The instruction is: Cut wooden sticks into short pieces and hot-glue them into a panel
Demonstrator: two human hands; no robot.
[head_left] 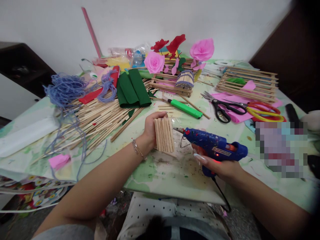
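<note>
Holding a stick panel (164, 136) in your left hand (149, 129), glue gun (206, 140) in your right hand (218, 167), you seem mid-gluing, next needing a steady nozzle (179, 130) between them.

The table (160, 185) presented a stained green-and-white surface. Loose wooden sticks (100, 123) lay at left, crossed by strands of blue-violet yarn (66, 88). A pink scrap (59, 161) lay near the front edge, a green utility knife (186, 108) centrally, and pink paper (236, 116) at right.
</note>
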